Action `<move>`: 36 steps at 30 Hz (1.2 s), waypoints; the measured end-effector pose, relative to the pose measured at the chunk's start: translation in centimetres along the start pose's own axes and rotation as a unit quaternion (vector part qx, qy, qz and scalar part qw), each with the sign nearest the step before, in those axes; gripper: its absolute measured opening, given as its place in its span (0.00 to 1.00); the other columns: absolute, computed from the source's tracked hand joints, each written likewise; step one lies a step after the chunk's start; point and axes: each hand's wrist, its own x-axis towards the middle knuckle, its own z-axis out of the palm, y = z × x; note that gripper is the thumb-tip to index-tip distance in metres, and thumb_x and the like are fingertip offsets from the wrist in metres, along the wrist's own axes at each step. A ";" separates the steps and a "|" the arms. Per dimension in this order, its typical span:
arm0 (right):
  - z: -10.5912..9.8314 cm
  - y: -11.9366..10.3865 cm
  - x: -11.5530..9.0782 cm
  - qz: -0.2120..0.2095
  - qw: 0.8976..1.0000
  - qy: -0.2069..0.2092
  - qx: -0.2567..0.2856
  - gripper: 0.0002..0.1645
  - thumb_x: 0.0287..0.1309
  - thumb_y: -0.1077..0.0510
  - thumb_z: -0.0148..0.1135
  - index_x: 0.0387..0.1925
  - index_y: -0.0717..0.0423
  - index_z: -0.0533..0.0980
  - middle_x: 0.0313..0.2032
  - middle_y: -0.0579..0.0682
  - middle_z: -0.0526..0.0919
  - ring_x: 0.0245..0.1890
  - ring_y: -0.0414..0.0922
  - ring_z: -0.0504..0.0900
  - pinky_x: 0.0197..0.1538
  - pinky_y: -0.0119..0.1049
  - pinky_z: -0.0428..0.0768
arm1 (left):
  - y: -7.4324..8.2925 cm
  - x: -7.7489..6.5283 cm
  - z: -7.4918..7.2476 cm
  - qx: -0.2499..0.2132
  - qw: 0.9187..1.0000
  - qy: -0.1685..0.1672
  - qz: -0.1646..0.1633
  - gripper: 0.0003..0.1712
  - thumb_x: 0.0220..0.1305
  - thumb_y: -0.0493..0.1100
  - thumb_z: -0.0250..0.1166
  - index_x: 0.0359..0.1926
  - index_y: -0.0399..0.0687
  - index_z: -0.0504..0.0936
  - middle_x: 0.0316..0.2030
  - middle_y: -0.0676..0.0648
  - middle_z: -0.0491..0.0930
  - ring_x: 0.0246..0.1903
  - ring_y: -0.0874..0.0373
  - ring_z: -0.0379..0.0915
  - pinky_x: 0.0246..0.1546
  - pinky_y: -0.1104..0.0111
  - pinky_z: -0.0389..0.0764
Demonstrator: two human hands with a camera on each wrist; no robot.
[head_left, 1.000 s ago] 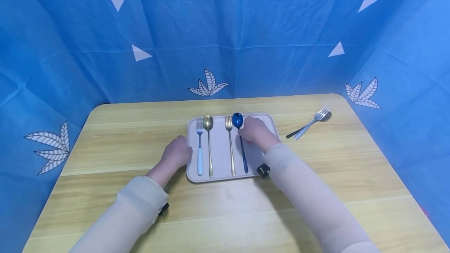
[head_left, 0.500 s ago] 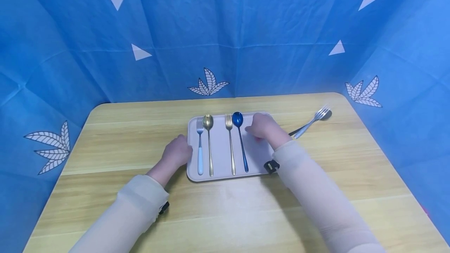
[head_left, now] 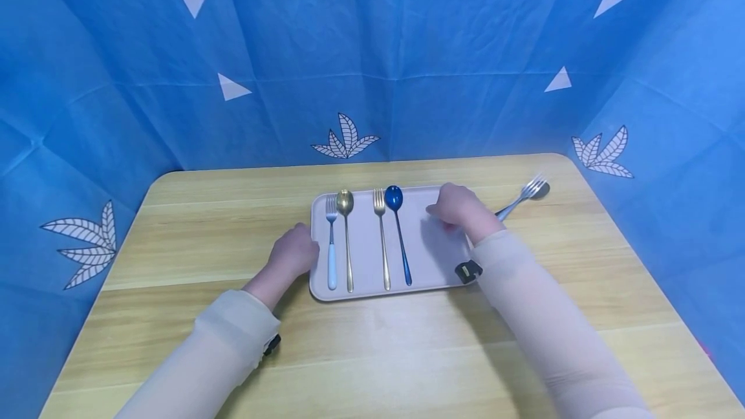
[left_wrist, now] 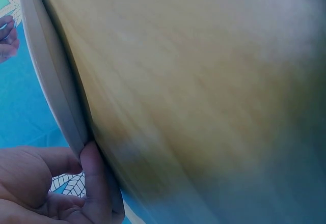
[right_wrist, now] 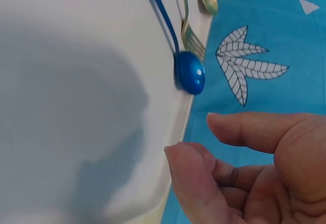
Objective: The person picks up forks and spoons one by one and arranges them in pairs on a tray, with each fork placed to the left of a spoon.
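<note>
A pale rectangular tray (head_left: 363,244) lies on the wooden table. My left hand (head_left: 293,250) pinches its left edge; in the left wrist view the thumb and fingers meet around the rim. On the tray, from left to right, lie a light-blue-handled fork (head_left: 332,257), a gold spoon (head_left: 346,202), a gold fork (head_left: 382,238) and a blue spoon (head_left: 394,198). Over the tray's right end hovers my right hand (head_left: 460,207), holding nothing. Its thumb and forefinger stand apart in the right wrist view, with the blue spoon (right_wrist: 190,73) nearest to them.
To the right of the tray, a second blue-handled fork (head_left: 526,191) lies across a dark spoon (head_left: 542,191) on the table (head_left: 582,264). My right forearm partly hides their handles. A blue patterned cloth (head_left: 442,50) hangs behind and at both sides.
My right hand has let go of the blue spoon and moved right, away from it, over the tray's right end. The left hand keeps its grip on the tray edge.
</note>
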 end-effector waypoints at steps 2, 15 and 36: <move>-0.3 0.5 0.0 -0.004 1.000 0.002 -0.002 0.21 0.71 0.50 0.56 0.29 0.63 0.78 0.16 0.50 0.75 0.21 0.47 0.81 0.40 0.41 0.76 | 0.0 0.0 0.0 0.001 1.000 0.000 0.000 0.24 0.70 0.38 0.47 0.60 0.23 0.67 0.51 0.30 0.74 0.42 0.42 0.74 0.45 0.52 0.77; -2.4 3.6 -0.1 0.003 1.000 -0.008 0.019 0.28 0.73 0.50 0.52 0.15 0.56 0.71 0.13 0.48 0.73 0.18 0.44 0.81 0.38 0.41 0.81 | -0.1 0.0 -0.1 -0.005 1.000 0.001 -0.001 0.21 0.70 0.38 0.47 0.57 0.25 0.69 0.45 0.33 0.76 0.39 0.43 0.74 0.42 0.54 0.77; -4.0 8.8 0.2 0.017 1.000 0.018 0.002 0.24 0.70 0.52 0.52 0.20 0.62 0.74 0.14 0.50 0.78 0.19 0.46 0.85 0.58 0.53 0.75 | -0.1 0.0 -0.2 0.011 1.000 0.002 0.003 0.23 0.70 0.38 0.48 0.59 0.23 0.68 0.45 0.32 0.77 0.40 0.42 0.75 0.43 0.52 0.78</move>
